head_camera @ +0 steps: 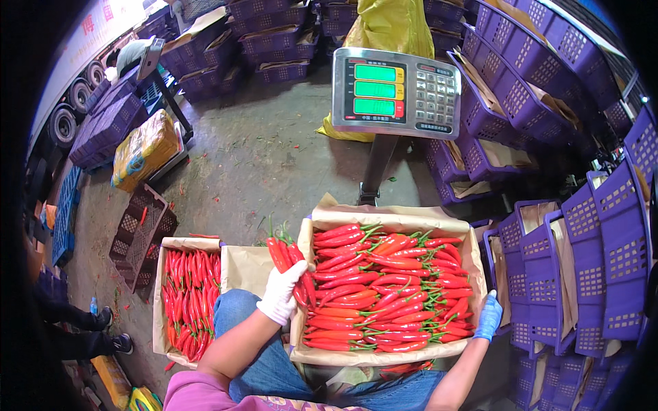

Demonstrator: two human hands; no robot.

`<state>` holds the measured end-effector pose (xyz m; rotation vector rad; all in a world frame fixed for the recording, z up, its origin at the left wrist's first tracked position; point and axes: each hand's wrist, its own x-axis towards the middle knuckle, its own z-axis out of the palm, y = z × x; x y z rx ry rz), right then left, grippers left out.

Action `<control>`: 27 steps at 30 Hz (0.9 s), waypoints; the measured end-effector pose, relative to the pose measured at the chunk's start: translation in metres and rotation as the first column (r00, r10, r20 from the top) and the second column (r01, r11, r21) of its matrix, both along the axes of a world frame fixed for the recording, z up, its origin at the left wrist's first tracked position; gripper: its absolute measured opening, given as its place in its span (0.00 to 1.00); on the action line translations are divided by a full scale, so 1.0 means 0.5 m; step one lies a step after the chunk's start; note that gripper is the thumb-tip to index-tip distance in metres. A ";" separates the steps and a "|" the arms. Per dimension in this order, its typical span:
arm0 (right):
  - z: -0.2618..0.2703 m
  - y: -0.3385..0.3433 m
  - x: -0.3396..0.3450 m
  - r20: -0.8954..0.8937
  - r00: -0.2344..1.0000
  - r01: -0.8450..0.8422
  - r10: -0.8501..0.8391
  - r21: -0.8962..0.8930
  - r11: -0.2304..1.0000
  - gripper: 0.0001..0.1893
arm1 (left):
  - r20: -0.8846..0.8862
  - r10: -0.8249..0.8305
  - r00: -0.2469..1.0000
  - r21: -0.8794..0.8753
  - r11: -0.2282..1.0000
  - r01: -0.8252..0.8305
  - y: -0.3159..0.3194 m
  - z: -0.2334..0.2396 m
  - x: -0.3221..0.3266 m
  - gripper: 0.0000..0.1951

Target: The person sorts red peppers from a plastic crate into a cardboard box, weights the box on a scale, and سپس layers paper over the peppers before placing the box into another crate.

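Observation:
My left hand [281, 289], in a white glove, is closed around a few red chili peppers [277, 251] with green stems. It is at the left rim of a paper-lined crate [396, 218]. Rows of glossy red chili peppers [393, 298] fill that crate. In a blue glove, my right hand [489, 317] grips the crate's right side, thumb up at the rim; its fingers are partly hidden. Beyond the crate stands a platform scale's display head [396, 92] with lit green readouts. Left of my knee, a second paper-lined crate [158, 303] also holds red chili peppers [189, 293].
Stacked purple plastic crates [540, 277] rise close on my right. An overturned dark crate [144, 239] and a taped yellow package [144, 149] are on the left. A yellow sack [393, 25] stands behind the scale. Another person's shoes [122, 343] show at lower left.

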<state>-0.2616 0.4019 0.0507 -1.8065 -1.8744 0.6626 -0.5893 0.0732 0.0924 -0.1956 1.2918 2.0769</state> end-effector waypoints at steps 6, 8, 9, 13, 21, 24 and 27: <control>0.027 -0.039 0.024 -0.156 0.975 0.155 -0.156 -0.017 0.988 0.31 | 0.036 -0.061 0.997 0.013 0.998 0.060 -0.014 0.019 0.011 0.12; 0.036 -0.045 0.023 -0.181 0.974 0.131 -0.138 -0.050 0.990 0.30 | 0.020 -0.051 0.999 0.026 0.998 0.050 -0.011 0.031 0.003 0.12; 0.038 -0.052 0.026 -0.194 0.972 0.121 -0.132 -0.070 0.990 0.30 | 0.012 -0.048 0.999 0.030 0.998 0.048 -0.008 0.037 -0.001 0.12; 0.014 -0.044 0.042 -0.268 0.961 0.056 -0.070 -0.059 0.997 0.29 | -0.009 -0.044 0.999 0.022 0.999 0.044 -0.012 0.038 -0.016 0.12; 0.027 -0.042 -0.026 -0.268 0.962 0.024 -0.047 -0.088 0.996 0.30 | 0.023 -0.006 1.000 0.022 1.000 0.005 -0.004 -0.027 -0.047 0.12; 0.028 -0.029 -0.043 -0.228 0.974 -0.024 -0.010 -0.143 0.989 0.29 | -0.018 -0.002 1.000 0.006 1.000 0.002 0.003 -0.052 -0.059 0.13; 0.024 -0.027 -0.030 -0.236 0.970 0.010 -0.054 -0.184 0.983 0.26 | -0.019 -0.007 1.000 0.008 1.000 0.007 -0.002 -0.057 -0.040 0.14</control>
